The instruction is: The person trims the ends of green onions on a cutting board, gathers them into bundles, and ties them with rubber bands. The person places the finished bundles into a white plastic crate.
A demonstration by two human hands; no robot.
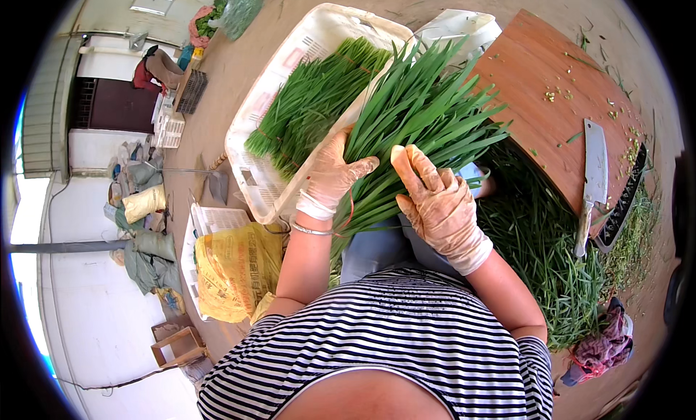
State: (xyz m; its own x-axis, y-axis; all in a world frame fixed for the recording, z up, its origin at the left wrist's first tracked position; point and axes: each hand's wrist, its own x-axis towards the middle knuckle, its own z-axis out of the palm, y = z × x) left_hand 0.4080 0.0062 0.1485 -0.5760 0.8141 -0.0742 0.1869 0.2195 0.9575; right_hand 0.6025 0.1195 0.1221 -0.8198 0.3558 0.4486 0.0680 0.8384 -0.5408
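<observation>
Both my hands wear thin, stained translucent gloves. My left hand (340, 172) is closed around a large bunch of long green leaves (413, 115), which look like garlic chives, above my lap. A red tie or band (350, 205) hangs beside that hand. Over the right side of the bunch is my right hand (437, 202), fingers bent and slightly apart; whether it grips any leaves cannot be told. To the left, tied bundles of the same greens (321, 99) lie in a white plastic crate (239, 143), partly behind the held bunch.
On the right, a cleaver (595, 162) and a long black object (625, 202) rest on a brown wooden board (544, 77) with scraps. Loose greens (544, 257) are heaped below it. A yellow sack (236, 273) lies on another white crate at left. A bent-over person (157, 72) is farther off.
</observation>
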